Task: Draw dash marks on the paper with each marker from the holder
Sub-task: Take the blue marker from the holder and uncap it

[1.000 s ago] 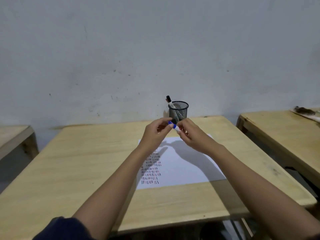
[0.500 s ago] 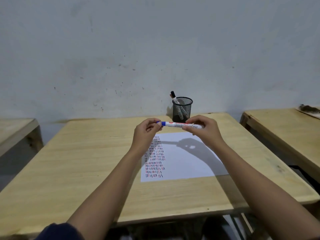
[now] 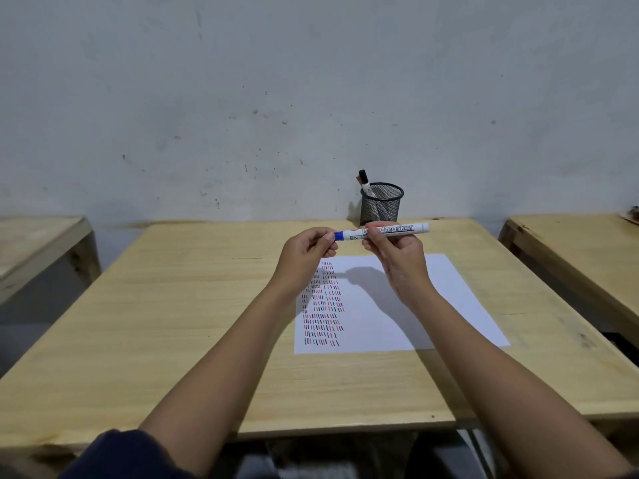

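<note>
From here I see the left hand [image 3: 304,248] pinching the marker's [image 3: 387,231] blue cap, right hand [image 3: 397,257] gripping its white barrel, marker level above the paper [image 3: 397,312]. Holder [image 3: 381,205] sits just behind the paper, black marker [image 3: 366,183] inside.

Wall [image 3: 311,81]: pale grey-white plaster across the whole far side, with small dark specks and scuffs.
Wall foot: a brownish stain runs along where it meets the middle table's far edge.
Middle table [image 3: 173,323]: light wood with visible grain, set against the wall.
Left table [image 3: 31,243]: the same light wood, apart from the middle one, only partly in view.
Right table [image 3: 570,250]: the same wood, a gap between it and the middle table.
Light: dim and soft, giving soft shadows on the wood.
</note>
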